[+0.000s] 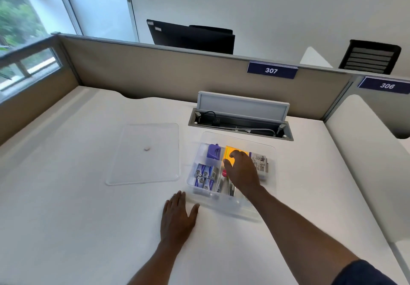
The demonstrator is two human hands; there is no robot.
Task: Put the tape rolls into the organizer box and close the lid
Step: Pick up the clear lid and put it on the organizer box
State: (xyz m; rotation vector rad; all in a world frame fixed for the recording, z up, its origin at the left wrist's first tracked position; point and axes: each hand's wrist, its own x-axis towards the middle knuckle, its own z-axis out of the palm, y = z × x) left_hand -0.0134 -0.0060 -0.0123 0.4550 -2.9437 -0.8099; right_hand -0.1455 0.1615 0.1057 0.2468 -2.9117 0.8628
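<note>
On the left of the white desk (66, 196) the clear lid (144, 153) lay flat, well apart from the hands, and because it was transparent its edges were hard to make out against the desk; a person reaching for it quickly could miss the edge or push it away. Nearer to the middle, the left hand (178, 216) rested palm down on the desk with the fingers spread, holding nothing, just beside the near left corner of the organizer box (269, 187). The box was light plastic, so it could slide if this hand did not steady it. In its left compartments stood small blue-and-white packs (205, 177) and a purple item (214, 151). Further right, the right hand (241, 171) was inside the box, over the yellow pad (230, 155), fingers bent downward; I could not tell whether it pinched anything, since the palm hid what was under it. No tape roll was visible anywhere, so the rolls were perhaps under this hand or already inside. If something stood too high in a compartment, the lid would not close properly. The printed packet (259, 162) on the right was too blurred to read.
</note>
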